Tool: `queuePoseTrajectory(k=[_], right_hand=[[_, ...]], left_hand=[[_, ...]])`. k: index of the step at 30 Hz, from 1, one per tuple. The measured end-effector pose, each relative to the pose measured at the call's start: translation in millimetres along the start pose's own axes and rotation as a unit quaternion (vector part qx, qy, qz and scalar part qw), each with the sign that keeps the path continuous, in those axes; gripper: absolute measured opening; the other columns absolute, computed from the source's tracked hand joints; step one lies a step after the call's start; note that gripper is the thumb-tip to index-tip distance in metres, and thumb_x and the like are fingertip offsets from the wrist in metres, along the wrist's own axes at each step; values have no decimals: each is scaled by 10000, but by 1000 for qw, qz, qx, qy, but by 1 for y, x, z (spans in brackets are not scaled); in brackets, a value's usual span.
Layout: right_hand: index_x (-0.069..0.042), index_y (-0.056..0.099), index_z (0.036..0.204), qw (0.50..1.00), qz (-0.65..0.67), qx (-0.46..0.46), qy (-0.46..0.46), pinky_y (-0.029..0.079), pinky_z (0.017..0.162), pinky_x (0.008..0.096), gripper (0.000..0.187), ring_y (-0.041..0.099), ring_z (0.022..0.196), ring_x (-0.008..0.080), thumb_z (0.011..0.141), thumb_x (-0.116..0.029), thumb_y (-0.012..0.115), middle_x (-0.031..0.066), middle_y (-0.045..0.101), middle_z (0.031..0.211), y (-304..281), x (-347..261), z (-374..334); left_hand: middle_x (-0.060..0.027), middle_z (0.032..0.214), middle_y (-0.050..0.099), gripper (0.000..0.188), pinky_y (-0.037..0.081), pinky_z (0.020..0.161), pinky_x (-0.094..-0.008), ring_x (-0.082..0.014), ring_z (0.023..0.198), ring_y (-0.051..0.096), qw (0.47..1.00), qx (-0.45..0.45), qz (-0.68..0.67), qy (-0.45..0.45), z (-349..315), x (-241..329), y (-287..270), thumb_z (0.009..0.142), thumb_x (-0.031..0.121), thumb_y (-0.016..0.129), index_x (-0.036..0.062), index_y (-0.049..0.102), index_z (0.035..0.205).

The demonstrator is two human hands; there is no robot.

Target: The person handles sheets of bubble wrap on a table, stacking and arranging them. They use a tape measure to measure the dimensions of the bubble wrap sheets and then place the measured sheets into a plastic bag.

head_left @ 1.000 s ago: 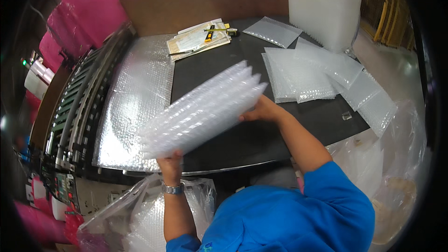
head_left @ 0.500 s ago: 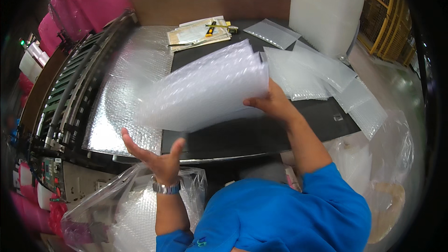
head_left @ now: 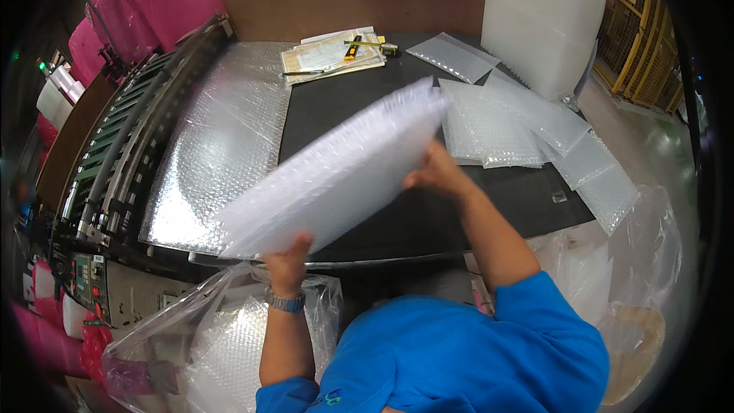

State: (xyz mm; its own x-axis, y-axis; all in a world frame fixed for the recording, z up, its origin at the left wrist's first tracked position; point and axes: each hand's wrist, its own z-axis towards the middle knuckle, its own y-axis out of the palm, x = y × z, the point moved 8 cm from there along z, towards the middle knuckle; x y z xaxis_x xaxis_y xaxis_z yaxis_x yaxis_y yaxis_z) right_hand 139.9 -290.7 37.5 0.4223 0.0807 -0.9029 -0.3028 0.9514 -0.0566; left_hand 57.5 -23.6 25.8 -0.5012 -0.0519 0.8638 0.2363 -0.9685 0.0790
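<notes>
A thick stack of bubble wrap bags (head_left: 336, 172) is held tilted over the black tabletop (head_left: 321, 122), its far end raised to the right. My right hand (head_left: 437, 172) grips the stack's right side, thumb on the near face. At the lower left corner my left hand (head_left: 288, 264) has its thumb on the near face, with the other fingers hidden behind the stack. To the left, a bubble wrap sheet (head_left: 222, 122) lies flat beside the machine. Loose bubble wrap bags (head_left: 497, 126) lie spread over the table's right side.
A roller machine (head_left: 130, 145) with a control panel (head_left: 88, 283) stands at the left. Papers with a yellow cutter (head_left: 352, 48) and a tape measure (head_left: 388, 50) lie at the back. A tall white stack (head_left: 543, 23) stands back right. Clear plastic bags hang below the front edge.
My left hand has gone from spread and apart to touching the stack's lower left corner. The stack has tilted more steeply, its left end dropping toward me.
</notes>
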Motion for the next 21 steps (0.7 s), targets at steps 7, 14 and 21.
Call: queuePoseTrajectory(k=[7, 14, 21], right_hand=[[-38, 325, 1287, 997, -22, 31, 70, 376, 893, 325, 727, 487, 1017, 200, 729, -311, 704, 129, 494, 1123, 18, 31, 12], [-61, 350, 1278, 989, -6, 95, 115, 436, 763, 265, 594, 510, 891, 132, 804, -278, 634, 97, 480, 1073, 5, 81, 15], [-43, 462, 1142, 976, 51, 110, 182, 431, 703, 229, 369, 502, 813, 95, 845, -229, 576, 15, 501, 915, -5, 111, 10]], left_hand=[[-96, 1020, 548, 452, 411, 818, -306, -188, 930, 513, 995, 26, -22, -98, 6, -31, -6, 760, 235, 692, -16, 494, 1080], [-115, 1053, 536, 454, 443, 823, -346, -215, 958, 527, 973, 147, -98, -151, 11, -21, -40, 807, 214, 616, -22, 442, 1153], [-154, 1029, 546, 502, 495, 683, -331, -227, 848, 567, 940, 180, -142, -252, -11, -44, -64, 790, 230, 642, -42, 425, 1152]])
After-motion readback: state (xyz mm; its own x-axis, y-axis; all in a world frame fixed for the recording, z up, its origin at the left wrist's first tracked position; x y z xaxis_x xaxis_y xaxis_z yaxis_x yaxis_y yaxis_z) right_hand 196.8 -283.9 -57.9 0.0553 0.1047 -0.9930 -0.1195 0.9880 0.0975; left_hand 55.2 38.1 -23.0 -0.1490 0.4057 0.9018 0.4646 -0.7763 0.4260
